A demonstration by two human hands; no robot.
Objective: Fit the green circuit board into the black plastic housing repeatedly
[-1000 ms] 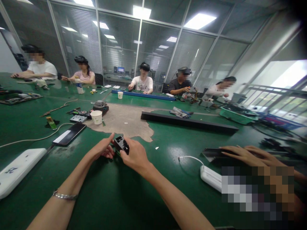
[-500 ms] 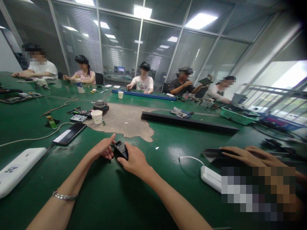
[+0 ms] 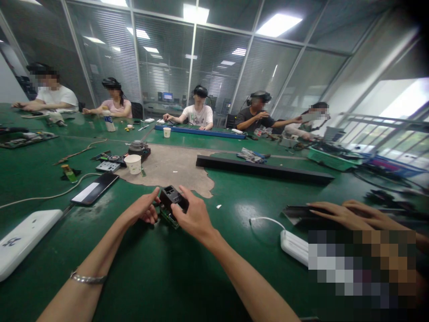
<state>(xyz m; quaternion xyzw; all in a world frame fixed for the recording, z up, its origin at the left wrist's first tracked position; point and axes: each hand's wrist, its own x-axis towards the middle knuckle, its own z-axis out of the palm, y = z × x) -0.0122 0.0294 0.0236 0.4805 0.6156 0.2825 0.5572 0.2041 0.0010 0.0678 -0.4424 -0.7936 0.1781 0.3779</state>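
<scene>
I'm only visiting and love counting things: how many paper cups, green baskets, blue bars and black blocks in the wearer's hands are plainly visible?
Paper cups: 2, near cup and far cup
Green basket: 1
Blue bar: 1
Black block, in the right hand: 1
Total: 5

Dimly lit by ceiling lights [image 3: 279, 25], nearly blown out at the window [image 3: 407, 100] on the right. Glares in a pale patch on the table [image 3: 246, 212], sinks into soft shadow along the near side. Softens in the distance, stretches toward the right edge, blackens at top right, breaks into coarse squares at lower right.
</scene>
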